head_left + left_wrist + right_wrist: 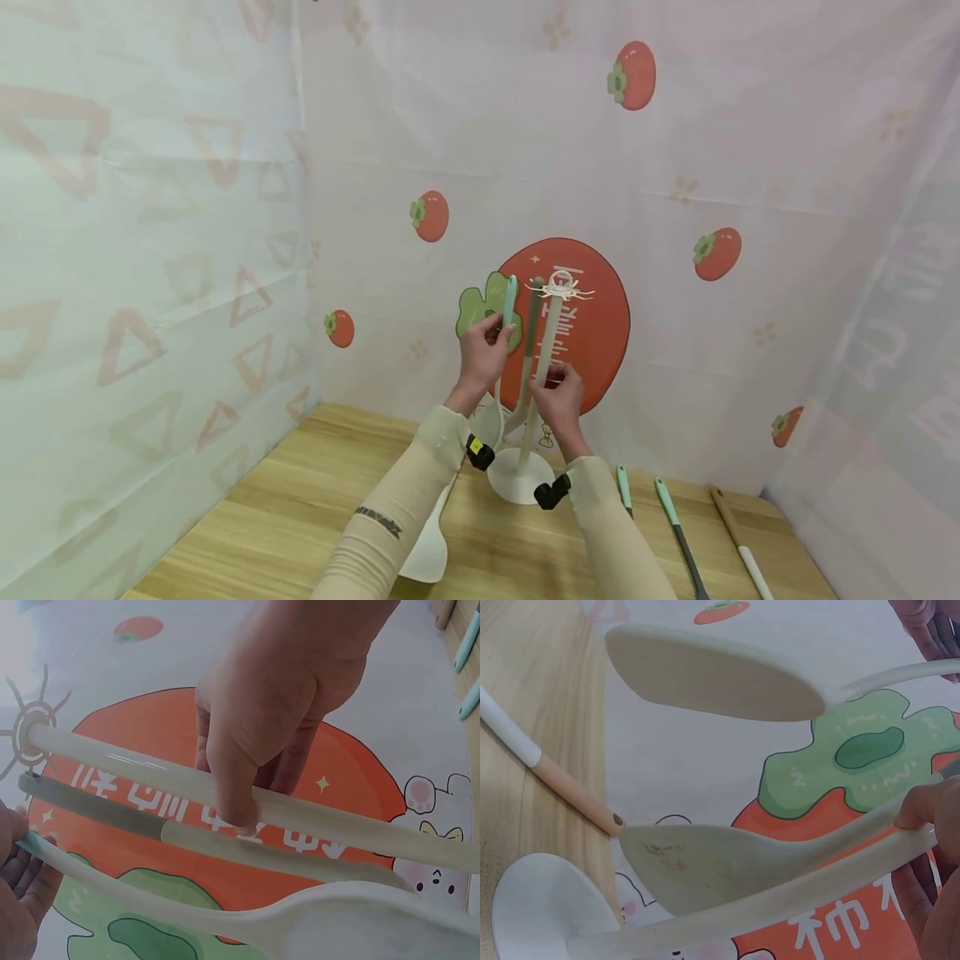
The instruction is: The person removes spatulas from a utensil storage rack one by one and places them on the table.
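Note:
My left hand [483, 354] pinches the mint handle of a white turner [712, 675], held head down at the left of a white utensil stand [550, 342]. The stand has a ring of thin hooks [560, 287] on top and a round base [547, 907]. A second turner [97, 806] with a grey-green handle hangs from one hook, close beside the pole. My right hand [561, 396] grips the pole at about mid-height, thumb and fingers around it. The mint handle's tip is near the hooks but apart from them in the head view.
A white-headed utensil [427, 550] with a wooden handle lies on the wooden table [300, 500], partly behind my left forearm. To the right lie two mint-handled utensils, one a dark-shafted utensil [678, 533], and a wooden-handled utensil [727, 517]. Printed cloth walls [487, 125] stand behind and at the sides.

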`<state>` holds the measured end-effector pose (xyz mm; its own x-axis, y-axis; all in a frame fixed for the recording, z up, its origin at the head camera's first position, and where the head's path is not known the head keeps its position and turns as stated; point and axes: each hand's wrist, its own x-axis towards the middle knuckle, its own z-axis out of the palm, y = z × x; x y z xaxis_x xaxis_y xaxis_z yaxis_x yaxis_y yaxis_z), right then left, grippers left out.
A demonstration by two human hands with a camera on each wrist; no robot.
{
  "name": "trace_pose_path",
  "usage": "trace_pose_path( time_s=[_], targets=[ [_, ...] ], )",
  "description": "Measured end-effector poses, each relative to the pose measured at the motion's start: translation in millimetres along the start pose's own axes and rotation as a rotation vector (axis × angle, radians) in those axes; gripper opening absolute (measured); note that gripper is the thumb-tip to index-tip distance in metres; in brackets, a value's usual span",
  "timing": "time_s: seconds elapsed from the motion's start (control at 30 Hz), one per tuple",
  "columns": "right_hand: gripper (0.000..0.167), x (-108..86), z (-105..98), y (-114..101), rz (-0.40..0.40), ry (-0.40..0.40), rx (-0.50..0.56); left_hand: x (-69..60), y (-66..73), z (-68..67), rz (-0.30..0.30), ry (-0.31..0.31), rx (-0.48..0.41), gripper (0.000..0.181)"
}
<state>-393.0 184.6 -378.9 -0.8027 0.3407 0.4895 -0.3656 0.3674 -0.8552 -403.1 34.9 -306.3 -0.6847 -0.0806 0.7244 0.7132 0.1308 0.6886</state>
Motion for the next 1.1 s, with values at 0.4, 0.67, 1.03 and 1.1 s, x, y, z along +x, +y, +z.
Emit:
trace_pose_path(
  time_s=[0.4,0.67,1.03,1.1],
  targets=[
    [0.026,3.4,-0.4,0.7,-0.016,0.003,0.006,4.5,-5.8,-8.6,0.005,-0.003,0.024,0.019],
    [0.027,2.7,-0.1,-0.1,-0.009,-0.004,0.016,4.0,-7.2,-15.3,-0.001,0.002,0.069,0.019],
    [0.026,5.8,-4.8,-2.8,-0.014,-0.009,0.014,4.6,-16.2,-27.1,0.017,0.000,0.097,0.021],
    [0.026,5.3,-4.2,-2.1,-0.014,-0.010,0.014,2.5,-20.2,-28.8,0.015,0.002,0.102,0.020]
  ],
)
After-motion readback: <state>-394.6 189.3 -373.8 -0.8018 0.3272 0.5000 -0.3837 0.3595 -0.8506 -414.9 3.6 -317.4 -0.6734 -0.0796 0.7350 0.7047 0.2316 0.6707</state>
